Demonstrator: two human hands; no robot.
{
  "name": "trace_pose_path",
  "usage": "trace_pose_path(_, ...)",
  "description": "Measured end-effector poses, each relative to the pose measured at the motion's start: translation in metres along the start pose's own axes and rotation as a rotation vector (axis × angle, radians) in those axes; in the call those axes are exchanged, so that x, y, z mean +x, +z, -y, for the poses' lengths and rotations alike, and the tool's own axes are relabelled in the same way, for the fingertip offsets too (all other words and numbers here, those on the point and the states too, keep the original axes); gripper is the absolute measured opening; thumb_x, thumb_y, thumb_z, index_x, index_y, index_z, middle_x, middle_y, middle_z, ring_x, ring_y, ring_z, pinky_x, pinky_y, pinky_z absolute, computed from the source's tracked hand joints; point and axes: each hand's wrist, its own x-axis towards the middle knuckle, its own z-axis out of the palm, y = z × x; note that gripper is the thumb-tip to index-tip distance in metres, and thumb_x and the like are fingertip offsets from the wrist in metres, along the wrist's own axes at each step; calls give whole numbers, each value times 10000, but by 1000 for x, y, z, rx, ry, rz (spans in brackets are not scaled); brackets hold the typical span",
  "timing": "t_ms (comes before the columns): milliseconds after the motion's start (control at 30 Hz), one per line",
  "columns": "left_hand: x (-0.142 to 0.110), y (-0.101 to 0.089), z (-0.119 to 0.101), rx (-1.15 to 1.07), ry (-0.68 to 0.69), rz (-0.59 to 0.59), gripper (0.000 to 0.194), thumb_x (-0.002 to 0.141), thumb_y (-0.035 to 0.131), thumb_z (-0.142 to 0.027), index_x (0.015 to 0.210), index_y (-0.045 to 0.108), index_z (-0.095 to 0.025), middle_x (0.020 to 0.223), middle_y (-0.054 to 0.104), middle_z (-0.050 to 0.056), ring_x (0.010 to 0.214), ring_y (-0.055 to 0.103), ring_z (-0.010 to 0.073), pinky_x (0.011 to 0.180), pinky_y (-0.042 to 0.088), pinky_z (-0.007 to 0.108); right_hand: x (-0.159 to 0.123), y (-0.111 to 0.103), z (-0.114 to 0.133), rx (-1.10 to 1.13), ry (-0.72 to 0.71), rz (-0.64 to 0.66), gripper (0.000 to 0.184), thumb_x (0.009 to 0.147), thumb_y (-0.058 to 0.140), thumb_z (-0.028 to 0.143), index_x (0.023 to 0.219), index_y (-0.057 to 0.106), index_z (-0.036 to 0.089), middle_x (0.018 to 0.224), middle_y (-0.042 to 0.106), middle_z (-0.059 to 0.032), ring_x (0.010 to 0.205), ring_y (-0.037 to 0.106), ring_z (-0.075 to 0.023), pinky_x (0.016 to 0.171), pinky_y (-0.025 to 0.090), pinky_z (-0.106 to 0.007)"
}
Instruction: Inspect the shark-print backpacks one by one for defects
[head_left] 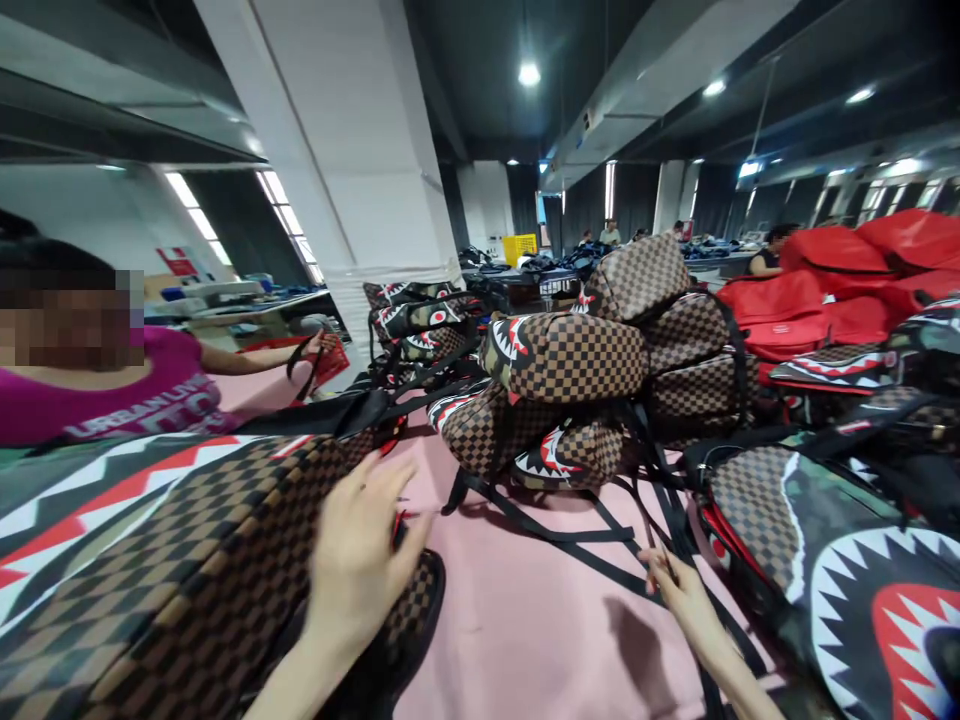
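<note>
My left hand (360,560) is slightly blurred, its fingers stretched out and the thumb apart, with nothing seen in it. It hovers over the near side of a large brown-and-black checkered backpack (187,560) with a red and white shark-tooth pattern. Lower right, my right hand (686,600) is closed, its fingers pinched around something small and dark that I cannot make out. Black straps (592,560) lie on the pink tabletop (495,620) just beside it. Right of that hand rests a camouflage backpack (825,560) with a big shark mouth.
Checkered bags (570,355) are piled mid-table, with camouflage bags (420,320) behind them. Red bags (840,280) are heaped at the back right. Across the table on the left, a person in a magenta shirt (172,385) holds a red piece (330,360). A white pillar (352,150) stands behind.
</note>
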Motion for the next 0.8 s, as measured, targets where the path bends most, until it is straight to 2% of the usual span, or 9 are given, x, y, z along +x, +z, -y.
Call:
trace_pose_path(100, 70, 71, -33, -194, -185, 35, 571, 825, 548, -391, 1330, 398, -168, 1296, 515, 147, 1232, 459, 287, 1015, 395, 457, -18, -5, -22, 36, 51, -15, 530, 771, 485, 637, 843, 679, 149, 539, 541, -8, 515, 488, -169, 544, 400, -280)
trace_pose_path(133, 95, 93, -43, -230, -270, 66, 636, 810, 566, -394, 1353, 355, -139, 1331, 479, 172, 1236, 456, 289, 1026, 383, 454, -23, -7, -28, 50, 62, -18, 535, 767, 485, 648, 828, 679, 153, 531, 535, -6, 496, 478, -163, 533, 399, -276)
trace_pose_path(200, 143, 131, -63, -263, -348, 126, 820, 747, 643, -410, 1401, 253, -105, 1435, 343, 201, 1326, 333, 308, 1085, 302, 454, -31, -13, -35, 68, 91, -41, 559, 757, 475, 678, 823, 677, 161, 522, 525, -1, 464, 463, -154, 503, 391, -270)
trace_pose_path(267, 179, 157, -79, -281, -539, 186, 960, 700, 686, -453, 1414, 183, -55, 1463, 267, 238, 1347, 282, 340, 1085, 291, 464, -35, -20, -40, 67, 114, -59, 587, 721, 483, 714, 821, 679, 170, 517, 526, -3, 472, 487, -167, 487, 393, -270)
trace_pose_path(333, 200, 172, -87, -254, -709, 206, 1018, 678, 694, -493, 1414, 162, -33, 1472, 238, 250, 1352, 260, 364, 1076, 292, 480, -37, -28, -43, 57, 124, -76, 600, 678, 499, 741, 786, 682, 180, 517, 534, -10, 505, 526, -188, 481, 402, -270)
trace_pose_path(400, 204, 179, -86, -215, -758, 200, 996, 673, 681, -539, 1406, 210, -57, 1459, 282, 236, 1338, 289, 369, 1058, 314, 481, -35, -35, -47, 59, 135, -85, 600, 642, 519, 751, 749, 682, 184, 512, 534, -14, 502, 530, -189, 458, 399, -264)
trace_pose_path(600, 175, 178, -69, -74, -609, 274, 661, 799, 526, -573, 1311, 422, -168, 1213, 580, 189, 1088, 568, 350, 876, 443, 435, -19, -35, -62, 110, 175, -88, 625, 598, 537, 760, 776, 685, 180, 495, 520, -13, 366, 414, -139, 345, 321, -251)
trace_pose_path(700, 166, 181, -64, -21, -577, 292, 574, 838, 475, -569, 1282, 477, -205, 1070, 660, 150, 972, 628, 315, 810, 448, 378, -6, -25, -60, 100, 142, -21, 586, 632, 568, 714, 835, 695, 180, 550, 566, -24, 405, 458, -147, 385, 383, -263)
trace_pose_path(800, 161, 184, -56, 11, -538, 264, 486, 859, 468, -546, 1187, 574, -203, 951, 698, 127, 913, 647, 277, 770, 428, 320, 12, -17, -49, 76, 102, 39, 556, 671, 588, 671, 884, 696, 169, 625, 616, -38, 509, 534, -170, 503, 473, -279)
